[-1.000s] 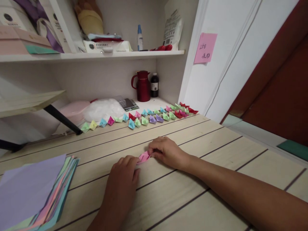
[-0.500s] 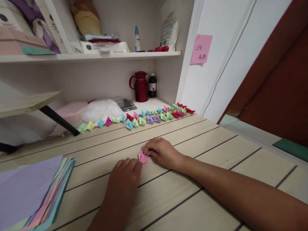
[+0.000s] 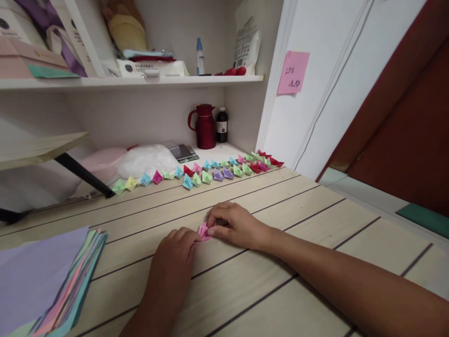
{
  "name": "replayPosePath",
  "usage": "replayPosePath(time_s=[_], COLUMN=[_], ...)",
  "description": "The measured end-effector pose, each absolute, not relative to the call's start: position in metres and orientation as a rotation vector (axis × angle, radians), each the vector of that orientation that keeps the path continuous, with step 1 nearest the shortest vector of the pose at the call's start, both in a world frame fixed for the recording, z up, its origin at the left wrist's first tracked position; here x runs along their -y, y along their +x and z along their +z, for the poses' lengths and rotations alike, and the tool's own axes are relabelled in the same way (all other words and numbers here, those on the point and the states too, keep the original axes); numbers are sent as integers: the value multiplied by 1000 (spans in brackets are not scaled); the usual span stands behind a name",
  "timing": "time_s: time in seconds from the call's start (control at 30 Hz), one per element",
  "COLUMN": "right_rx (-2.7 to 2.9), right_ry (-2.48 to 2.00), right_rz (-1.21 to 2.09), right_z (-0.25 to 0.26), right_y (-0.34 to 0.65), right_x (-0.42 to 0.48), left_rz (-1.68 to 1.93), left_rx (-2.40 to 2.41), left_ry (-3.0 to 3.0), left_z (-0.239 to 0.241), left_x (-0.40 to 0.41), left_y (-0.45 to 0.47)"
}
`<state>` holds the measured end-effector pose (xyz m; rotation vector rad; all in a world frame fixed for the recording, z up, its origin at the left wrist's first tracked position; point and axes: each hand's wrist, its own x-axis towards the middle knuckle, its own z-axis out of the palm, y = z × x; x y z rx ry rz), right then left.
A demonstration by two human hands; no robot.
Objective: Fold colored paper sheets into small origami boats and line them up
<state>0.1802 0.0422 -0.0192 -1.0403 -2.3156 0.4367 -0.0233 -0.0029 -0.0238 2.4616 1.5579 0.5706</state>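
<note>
A small folded piece of pink paper (image 3: 203, 231) lies low over the wooden table, between my two hands. My right hand (image 3: 236, 227) pinches its right side with thumb and fingers. On the left side, the fingertips of my left hand (image 3: 177, 248) are closed on the paper's edge, partly hiding it. Beyond my hands, several folded paper boats (image 3: 206, 177) in green, blue, purple, pink and red stand in rows along the table's back edge.
A stack of coloured paper sheets (image 3: 38, 276) lies at the left. Behind the boats are a dark red jug (image 3: 206, 128), a dark bottle (image 3: 222, 125) and a white plastic bag (image 3: 147, 160). A black-legged wooden stand (image 3: 84, 174) is at the back left.
The pink paper has shifted slightly left and spread wider. My left hand has moved a little left, and my right thumb now lies over the paper's right side.
</note>
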Motion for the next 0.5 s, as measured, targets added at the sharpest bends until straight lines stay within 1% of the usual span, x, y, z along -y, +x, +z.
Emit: replayPosePath(time_s=[0.33,0.5], right_rx=[2293,2290], right_ry=[-1034,-980], right_rz=[424,462], right_z=[-27,-30], right_y=[171,171], right_x=[-39,-38], left_rz=[509,563], left_rx=[-1537,-1494], left_ry=[2503,2503], left_z=[-21,-22], left_x=[3,3], left_y=[-21,-23])
